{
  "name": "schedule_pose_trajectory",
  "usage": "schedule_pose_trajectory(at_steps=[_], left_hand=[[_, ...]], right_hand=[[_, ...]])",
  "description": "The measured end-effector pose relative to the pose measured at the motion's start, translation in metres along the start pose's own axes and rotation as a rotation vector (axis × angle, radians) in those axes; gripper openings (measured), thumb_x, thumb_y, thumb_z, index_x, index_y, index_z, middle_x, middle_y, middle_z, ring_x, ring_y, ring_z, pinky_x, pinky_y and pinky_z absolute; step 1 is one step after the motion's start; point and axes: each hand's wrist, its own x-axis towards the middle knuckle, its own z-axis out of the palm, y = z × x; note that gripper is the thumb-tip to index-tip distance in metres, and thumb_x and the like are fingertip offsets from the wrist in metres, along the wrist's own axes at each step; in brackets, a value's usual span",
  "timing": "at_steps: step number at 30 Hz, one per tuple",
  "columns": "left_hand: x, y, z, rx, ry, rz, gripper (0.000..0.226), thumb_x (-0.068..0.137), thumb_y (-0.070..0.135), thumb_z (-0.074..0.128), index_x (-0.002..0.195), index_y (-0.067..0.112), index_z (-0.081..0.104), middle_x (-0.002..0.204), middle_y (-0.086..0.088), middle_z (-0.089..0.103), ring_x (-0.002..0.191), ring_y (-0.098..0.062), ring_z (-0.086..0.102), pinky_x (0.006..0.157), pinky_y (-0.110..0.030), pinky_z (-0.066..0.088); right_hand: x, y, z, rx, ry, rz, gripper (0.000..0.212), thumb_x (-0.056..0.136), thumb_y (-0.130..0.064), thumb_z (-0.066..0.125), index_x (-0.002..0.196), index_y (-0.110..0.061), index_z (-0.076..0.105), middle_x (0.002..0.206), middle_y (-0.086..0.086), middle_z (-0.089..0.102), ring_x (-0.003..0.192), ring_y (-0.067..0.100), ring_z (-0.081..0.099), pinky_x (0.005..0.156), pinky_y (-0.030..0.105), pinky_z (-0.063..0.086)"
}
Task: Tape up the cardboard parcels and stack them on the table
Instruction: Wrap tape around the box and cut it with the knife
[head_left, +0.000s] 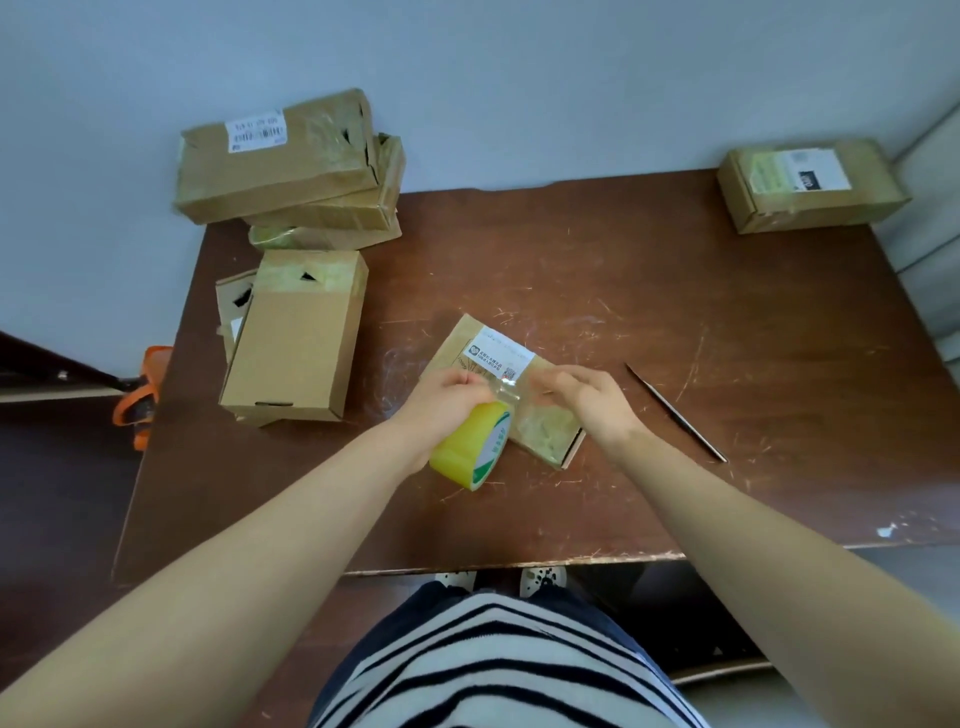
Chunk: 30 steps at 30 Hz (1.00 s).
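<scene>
Parcel (545, 431) closed; left hand (449, 397) grips tape roll (470, 447).

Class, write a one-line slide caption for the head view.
Left hand holds a yellow tape roll while the right hand pinches its strip above a small cardboard parcel on the brown table.

Black-and-white striped top (498, 670), speckled white shoes (543, 578)

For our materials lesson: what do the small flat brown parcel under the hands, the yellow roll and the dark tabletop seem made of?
Small flat brown parcel: matt cardboard, probably corrugated; its near edge looks layered. Yellow roll: glossy plastic tape, its pulled strip see-through. Dark brown tabletop: probably wood or veneered board, dull, with pale scratches and a chipped front edge.
</scene>
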Motion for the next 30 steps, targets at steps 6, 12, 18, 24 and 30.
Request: schedule_pose_trajectory(at_steps=[6,12,18,24,30], left_hand=[[-0.005,0.003,0.000,-0.031,0.002,0.066,0.014,0.085,0.017,0.068,0.097,0.016,0.061,0.109,-0.001,0.064,0.099,-0.018,0.060,0.090,-0.032,0.045],[-0.011,0.004,-0.010,-0.059,0.036,0.248,0.021,0.091,0.018,0.063,0.106,0.029,0.053,0.120,-0.008,0.061,0.109,-0.027,0.058,0.096,-0.040,0.045],[-0.012,0.015,-0.014,-0.127,0.079,0.300,0.034,0.095,0.016,0.057,0.121,0.032,0.043,0.125,-0.009,0.059,0.111,-0.027,0.058,0.095,-0.041,0.045],[-0.007,0.029,-0.033,-0.328,0.013,0.174,0.080,0.087,0.016,0.067,0.147,0.037,0.018,0.116,0.000,0.060,0.106,-0.018,0.061,0.098,-0.041,0.046],[-0.005,0.032,-0.033,-0.307,0.161,0.227,0.021,0.092,0.048,0.054,0.096,0.027,0.054,0.097,0.011,0.053,0.091,-0.007,0.050,0.078,-0.026,0.039]], right_hand=[[-0.007,-0.017,0.021,0.016,0.079,-0.139,0.014,0.088,-0.024,0.067,0.076,-0.018,0.066,0.063,-0.018,0.061,0.057,-0.011,0.054,0.055,0.006,0.038],[-0.007,-0.046,0.036,-0.070,0.326,-0.296,0.014,0.091,-0.019,0.060,0.086,-0.014,0.072,0.078,-0.011,0.064,0.067,-0.001,0.055,0.062,0.014,0.042],[-0.003,-0.075,0.030,0.079,0.271,-0.282,0.018,0.086,-0.018,0.069,0.073,-0.030,0.073,0.074,-0.016,0.070,0.076,0.012,0.064,0.076,0.032,0.055],[-0.003,-0.091,0.029,0.082,0.267,-0.344,0.014,0.083,-0.023,0.073,0.074,-0.034,0.075,0.086,-0.019,0.072,0.088,0.005,0.068,0.090,0.037,0.054],[-0.006,-0.099,0.030,0.018,0.261,-0.377,0.010,0.083,-0.024,0.072,0.092,-0.027,0.075,0.097,-0.014,0.072,0.093,0.007,0.068,0.091,0.040,0.053]])
